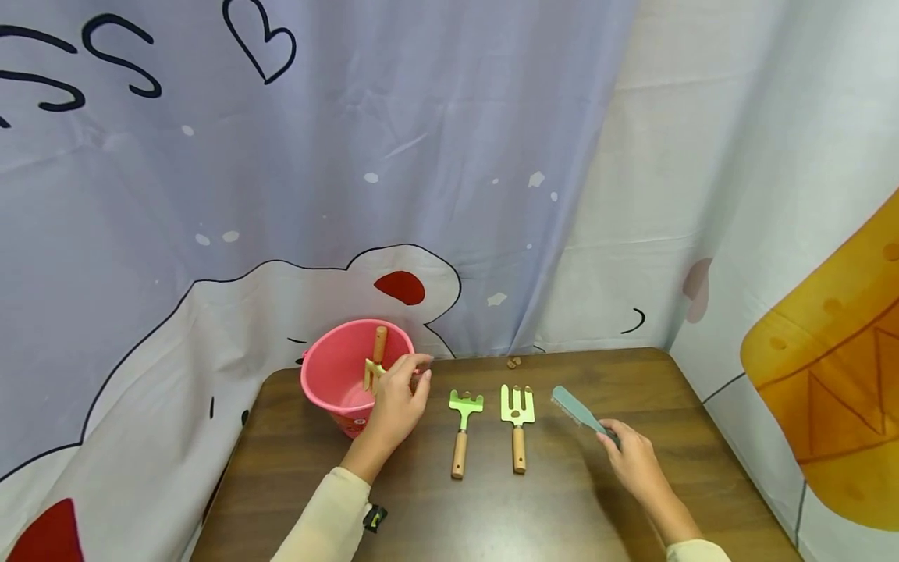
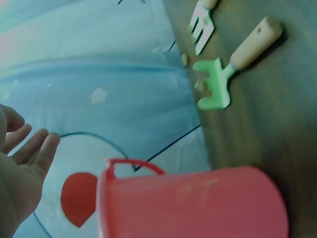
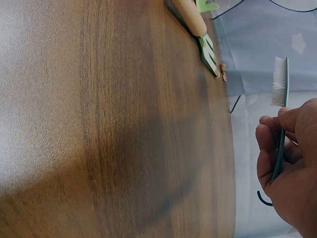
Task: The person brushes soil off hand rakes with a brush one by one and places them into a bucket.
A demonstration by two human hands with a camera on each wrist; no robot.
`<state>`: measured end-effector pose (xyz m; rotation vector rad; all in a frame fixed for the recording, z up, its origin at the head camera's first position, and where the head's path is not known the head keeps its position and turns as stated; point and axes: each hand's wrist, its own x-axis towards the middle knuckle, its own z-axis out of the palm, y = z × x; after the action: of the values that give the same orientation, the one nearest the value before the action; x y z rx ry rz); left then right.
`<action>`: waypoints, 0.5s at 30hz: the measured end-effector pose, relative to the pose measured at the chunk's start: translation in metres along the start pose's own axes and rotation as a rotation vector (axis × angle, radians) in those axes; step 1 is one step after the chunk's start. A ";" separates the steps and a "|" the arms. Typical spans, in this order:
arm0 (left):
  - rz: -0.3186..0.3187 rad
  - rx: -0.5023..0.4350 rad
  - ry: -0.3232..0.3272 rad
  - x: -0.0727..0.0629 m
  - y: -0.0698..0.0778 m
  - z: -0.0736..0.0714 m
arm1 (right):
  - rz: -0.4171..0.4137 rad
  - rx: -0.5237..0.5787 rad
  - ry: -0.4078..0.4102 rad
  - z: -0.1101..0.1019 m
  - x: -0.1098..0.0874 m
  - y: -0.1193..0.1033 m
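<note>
A pink bucket (image 1: pixel 330 341) stands at the table's back left, and a small hand fork (image 1: pixel 380 345) with a wooden handle leans inside it, handle up. My left hand (image 1: pixel 399 402) hovers at the bucket's right rim, fingers loosely bent and holding nothing; in the left wrist view they are clear of the bucket's wall (image 2: pixel 198 203). My right hand (image 1: pixel 635 460) grips the handle of a grey-green brush (image 1: pixel 576 406) above the table. White bristles (image 3: pixel 279 82) show along its head in the right wrist view.
Between the hands lie a small green rake (image 1: pixel 460 449) and a pale green hand fork (image 1: pixel 518 445), both with wooden handles toward me. Small brown bits (image 1: pixel 514 362) sit at the back edge of the wooden table (image 1: pixel 492 523). A printed curtain (image 1: pixel 421 156) hangs behind.
</note>
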<state>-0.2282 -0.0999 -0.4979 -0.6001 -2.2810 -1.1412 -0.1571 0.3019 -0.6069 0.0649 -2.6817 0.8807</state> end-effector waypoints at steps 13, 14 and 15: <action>-0.197 0.041 -0.247 -0.050 -0.015 0.043 | -0.033 -0.007 0.000 0.003 0.002 -0.003; -0.225 0.045 -0.270 -0.054 -0.018 0.048 | -0.033 -0.006 -0.006 0.003 0.002 -0.003; -0.258 0.044 -0.292 -0.059 -0.021 0.052 | -0.032 -0.005 -0.011 0.003 0.002 -0.004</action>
<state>-0.2082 -0.0776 -0.5731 -0.4930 -2.6891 -1.1815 -0.1596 0.2972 -0.6065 0.1114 -2.6847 0.8667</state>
